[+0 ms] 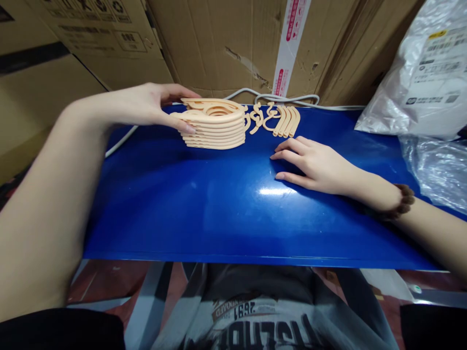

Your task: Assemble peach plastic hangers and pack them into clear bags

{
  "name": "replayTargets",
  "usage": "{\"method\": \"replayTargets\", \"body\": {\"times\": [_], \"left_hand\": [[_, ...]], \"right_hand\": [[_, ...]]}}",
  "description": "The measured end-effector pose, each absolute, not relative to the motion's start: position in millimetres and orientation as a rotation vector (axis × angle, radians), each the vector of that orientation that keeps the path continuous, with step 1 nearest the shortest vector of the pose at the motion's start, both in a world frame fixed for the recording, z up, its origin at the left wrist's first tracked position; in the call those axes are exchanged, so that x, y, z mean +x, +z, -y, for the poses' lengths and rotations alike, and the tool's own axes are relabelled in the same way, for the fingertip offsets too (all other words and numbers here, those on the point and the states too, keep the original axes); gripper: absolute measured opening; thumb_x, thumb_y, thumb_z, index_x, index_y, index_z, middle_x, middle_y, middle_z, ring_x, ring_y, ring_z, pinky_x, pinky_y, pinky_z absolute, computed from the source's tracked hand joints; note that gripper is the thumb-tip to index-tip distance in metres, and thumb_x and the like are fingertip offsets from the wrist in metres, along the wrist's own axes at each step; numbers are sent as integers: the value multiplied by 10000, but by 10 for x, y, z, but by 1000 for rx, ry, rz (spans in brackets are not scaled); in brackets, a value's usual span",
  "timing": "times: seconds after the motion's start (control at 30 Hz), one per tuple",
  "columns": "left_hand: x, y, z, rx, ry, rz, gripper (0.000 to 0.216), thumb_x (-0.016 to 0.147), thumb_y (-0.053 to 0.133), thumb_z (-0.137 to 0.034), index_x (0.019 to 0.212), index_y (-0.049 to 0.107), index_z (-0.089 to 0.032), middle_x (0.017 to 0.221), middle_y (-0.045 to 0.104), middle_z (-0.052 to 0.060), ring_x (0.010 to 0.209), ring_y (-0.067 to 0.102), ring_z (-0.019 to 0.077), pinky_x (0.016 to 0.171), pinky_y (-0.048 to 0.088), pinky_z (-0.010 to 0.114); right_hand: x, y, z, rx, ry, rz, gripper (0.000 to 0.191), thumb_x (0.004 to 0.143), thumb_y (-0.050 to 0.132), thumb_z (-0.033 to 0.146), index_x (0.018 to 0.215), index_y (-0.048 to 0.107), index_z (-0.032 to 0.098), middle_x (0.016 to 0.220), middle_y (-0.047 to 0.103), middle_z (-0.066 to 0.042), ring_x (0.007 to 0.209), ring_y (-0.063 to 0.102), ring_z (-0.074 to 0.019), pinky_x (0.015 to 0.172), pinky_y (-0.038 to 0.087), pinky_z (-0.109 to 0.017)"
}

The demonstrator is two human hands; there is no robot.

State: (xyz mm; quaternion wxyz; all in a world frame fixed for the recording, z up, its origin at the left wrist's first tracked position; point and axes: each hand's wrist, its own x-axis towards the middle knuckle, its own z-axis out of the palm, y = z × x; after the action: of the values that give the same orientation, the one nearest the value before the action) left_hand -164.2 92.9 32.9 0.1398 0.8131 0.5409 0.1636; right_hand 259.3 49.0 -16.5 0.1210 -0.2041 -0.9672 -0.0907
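1. Cardboard boxes (215, 53) form the backdrop; a strip of white tape (292, 29) with red print runs down the middle one.
2. Blue tabletop (182, 209), glossy, spans the view, with a bright glare patch near its middle. Below its near edge: grey garment (255, 311) with dark lettering.
3. Parcel bag (408, 82), whitish plastic, labelled, at far right against the cardboard; crumpled clear plastic (438, 165) just in front of it.
4. Left hand (146, 104) grasps the left end of a stack, thumb on the near side, fingers at the back.
5. Right hand (310, 163) holds nothing; fingers loosely spread, palm down, over the table's right half. Cannot tell whether fingertips touch the surface.
6. Stack of cream curved pieces (215, 133): many layers, at the table's far side, left of centre.
7. Four slim curved arms (288, 121), same cream, side by side beyond the right fingertips.
8. Small cream hooks (256, 118) lie between stack and arms. White cable (306, 98) runs behind.
9. Brown bracelet (403, 200) on the right wrist.
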Motion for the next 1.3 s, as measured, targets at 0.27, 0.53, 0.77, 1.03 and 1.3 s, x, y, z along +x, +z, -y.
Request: {"method": "replayTargets", "body": {"times": [0.27, 0.53, 0.77, 1.03, 1.3], "left_hand": [[-1720, 300, -981, 2394, 470, -1526, 1318, 599, 717, -1098, 1530, 654, -166, 1474, 759, 94, 1214, 699, 267, 1175, 575, 578], [-1705, 294, -980, 2437, 483, -1539, 1360, 567, 663, -1142, 1485, 684, -139, 1381, 796, 112, 1157, 731, 266, 1126, 600, 611], [-1645, 298, -918, 2291, 530, -1590, 1506, 446, 732, -1134, 1612, 599, -191, 1489, 748, 124, 1261, 720, 327, 1202, 506, 689], [-1512, 400, -765, 2198, 502, -1609, 1351, 588, 809, -997, 1652, 558, -203, 1557, 700, 105, 1359, 662, 296, 1290, 417, 572], [-1341, 444, -681, 2292, 843, -1473, 1191, 830, 726, -926, 1699, 422, -171, 1785, 471, 99, 1625, 452, 287, 1400, 259, 485]], "right_hand": [[2586, -157, -493, -602, -262, 2827, 565, 1155, 468, 560, 1339, 739, 100, 1338, 739, -203, 1138, 725, -341, 1005, 611, -500], [2586, -158, -485, -594, -280, 2819, 553, 1152, 481, 552, 1334, 741, 99, 1337, 740, -202, 1128, 722, -340, 991, 612, -499], [2590, -158, -485, -602, -271, 2824, 551, 1154, 473, 550, 1332, 741, 102, 1335, 738, -201, 1140, 718, -338, 1001, 604, -491], [2585, -159, -481, -634, -246, 2839, 579, 1155, 447, 577, 1346, 738, 114, 1356, 734, -204, 1152, 707, -333, 1019, 588, -485], [2583, -147, -473, -683, -172, 2842, 578, 1144, 453, 595, 1364, 734, 141, 1375, 728, -206, 1180, 698, -340, 1040, 580, -505]]}}
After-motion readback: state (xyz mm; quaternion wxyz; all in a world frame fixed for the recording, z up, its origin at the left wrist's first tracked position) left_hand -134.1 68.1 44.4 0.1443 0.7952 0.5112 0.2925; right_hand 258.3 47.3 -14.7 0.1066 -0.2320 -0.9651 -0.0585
